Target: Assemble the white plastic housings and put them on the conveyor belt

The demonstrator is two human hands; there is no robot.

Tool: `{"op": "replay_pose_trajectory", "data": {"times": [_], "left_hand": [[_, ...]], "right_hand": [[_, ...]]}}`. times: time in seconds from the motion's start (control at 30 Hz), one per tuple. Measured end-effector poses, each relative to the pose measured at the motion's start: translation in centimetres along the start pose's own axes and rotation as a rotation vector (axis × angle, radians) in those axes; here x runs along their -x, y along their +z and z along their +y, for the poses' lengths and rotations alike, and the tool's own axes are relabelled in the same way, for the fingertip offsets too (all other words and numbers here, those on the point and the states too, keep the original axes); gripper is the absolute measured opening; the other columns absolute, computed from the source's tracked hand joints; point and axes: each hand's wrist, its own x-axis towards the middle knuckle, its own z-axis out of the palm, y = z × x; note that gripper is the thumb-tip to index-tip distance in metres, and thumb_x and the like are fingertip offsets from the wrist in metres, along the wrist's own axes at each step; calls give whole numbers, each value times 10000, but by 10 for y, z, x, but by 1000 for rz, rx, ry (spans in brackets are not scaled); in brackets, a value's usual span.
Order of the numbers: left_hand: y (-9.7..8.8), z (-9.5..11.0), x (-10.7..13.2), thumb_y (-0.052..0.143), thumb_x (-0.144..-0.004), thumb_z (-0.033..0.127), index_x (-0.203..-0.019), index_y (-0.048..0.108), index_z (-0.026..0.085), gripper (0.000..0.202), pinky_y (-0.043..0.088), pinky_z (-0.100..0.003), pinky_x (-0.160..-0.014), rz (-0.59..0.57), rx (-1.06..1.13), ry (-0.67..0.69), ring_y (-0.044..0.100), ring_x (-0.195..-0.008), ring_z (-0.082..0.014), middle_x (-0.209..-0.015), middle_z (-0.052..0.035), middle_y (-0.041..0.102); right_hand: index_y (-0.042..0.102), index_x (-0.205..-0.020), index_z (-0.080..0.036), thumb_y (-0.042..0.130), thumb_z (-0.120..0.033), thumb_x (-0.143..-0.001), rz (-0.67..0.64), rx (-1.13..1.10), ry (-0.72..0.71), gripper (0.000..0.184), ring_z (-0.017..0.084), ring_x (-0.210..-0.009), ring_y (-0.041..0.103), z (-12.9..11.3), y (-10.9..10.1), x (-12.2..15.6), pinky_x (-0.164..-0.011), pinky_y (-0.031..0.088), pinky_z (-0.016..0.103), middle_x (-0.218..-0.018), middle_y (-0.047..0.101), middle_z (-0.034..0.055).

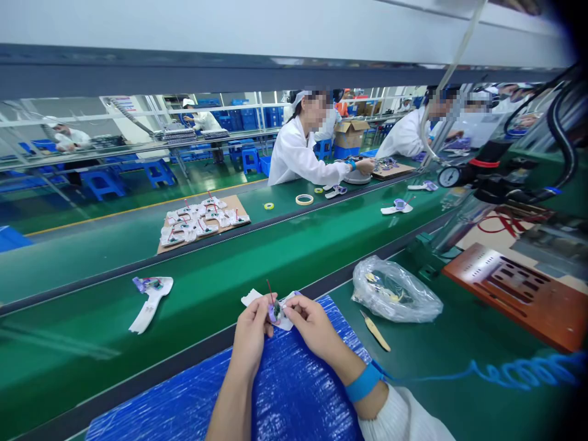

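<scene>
Both of my hands are closed on one white plastic housing (285, 322), held over the edge between the blue-wrapped pad and the green belt. A small green circuit board and a purple part sit in it, and a thin red wire (269, 288) sticks up. My left hand (254, 323) pinches the purple side. My right hand (312, 321), with a blue wrist strap (364, 382) at its wrist, grips the other side, thumb on top. Fingers hide part of the housing. The blue-wrapped pad (294, 392) lies below my hands.
A similar housing (150, 300) lies on the green belt (202, 318) to the left. At right are a plastic bag of small parts (395, 291), a tan-handled tool (376, 332) and an orange fixture plate (519, 294). Across the belt, a co-worker (305, 147) sits near a board of housings (202, 223).
</scene>
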Motion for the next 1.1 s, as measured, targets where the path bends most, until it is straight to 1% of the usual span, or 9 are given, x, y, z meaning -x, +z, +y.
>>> {"op": "replay_pose_trajectory", "data": {"times": [0.1, 0.2, 0.3, 0.37, 0.53, 0.63, 0.73, 0.83, 1.1], "left_hand": [[-2, 1, 2, 713, -736, 413, -1167, 605, 111, 537, 422, -187, -496, -97, 118, -20, 560, -646, -112, -795, -47, 638], [-1, -1, 2, 760, -704, 325, -1248, 543, 132, 617, 454, -193, -575, -128, 29, 12, 534, -589, -77, -783, -21, 643], [0, -4, 1, 748, -720, 416, -1240, 528, 148, 626, 453, -203, -526, -42, -101, 105, 544, -601, -87, -958, -65, 641], [0, -6, 0, 726, -741, 448, -1243, 518, 168, 611, 454, -207, -519, -43, -172, 145, 561, -644, -99, -1053, -80, 610], [-7, -13, 1, 656, -826, 418, -1256, 515, 186, 508, 436, -201, -554, -117, -343, 185, 517, -594, -84, -823, -2, 573], [-9, -15, 0, 588, -876, 425, -1291, 502, 209, 475, 487, -245, -694, -112, -390, 230, 594, -823, -147, -1012, -56, 607], [-10, -14, -1, 503, -928, 421, -1303, 528, 238, 417, 466, -310, -882, -158, -500, 280, 571, -1042, -191, -1195, -77, 586], [-10, -11, 0, 464, -948, 414, -1295, 560, 247, 398, 435, -358, -960, -199, -607, 320, 570, -1052, -204, -1195, -75, 603], [-10, -11, 1, 428, -961, 404, -1327, 542, 247, 414, 421, -393, -997, -201, -681, 351, 573, -1082, -219, -1229, -81, 607]], "right_hand": [[651, -850, -191, 601, -324, -841, -13, -1, -8, 142, 136, -623, 482, -3, 0, 1, -585, 377, 254, -721, 570, -9], [639, -830, -189, 602, -305, -838, -9, -4, -7, 122, 135, -616, 478, -4, -1, 1, -585, 380, 253, -701, 553, -15], [636, -791, -183, 592, -310, -852, 2, 9, -32, 148, 132, -605, 467, -5, -2, 1, -583, 376, 251, -672, 539, -18], [647, -797, -181, 585, -321, -864, -8, 24, -42, 168, 133, -607, 471, -5, -2, 0, -582, 374, 252, -672, 547, -15], [660, -840, -184, 567, -338, -887, -52, -7, -36, 187, 147, -663, 526, -5, -3, 1, -627, 408, 262, -742, 605, 9], [634, -839, -186, 610, -335, -860, -33, -95, 4, 152, 156, -695, 560, -4, -2, 1, -655, 430, 266, -752, 619, 9], [621, -805, -179, 637, -321, -835, -4, -138, 32, 146, 157, -686, 572, -2, 0, 1, -652, 438, 268, -735, 631, 11], [628, -770, -174, 618, -312, -842, 17, -104, 15, 156, 149, -652, 551, -2, 1, 1, -622, 429, 261, -708, 617, 6], [611, -772, -181, 571, -294, -871, 29, -38, -34, 156, 135, -622, 512, -4, 1, 2, -585, 406, 244, -684, 573, -11]]}}
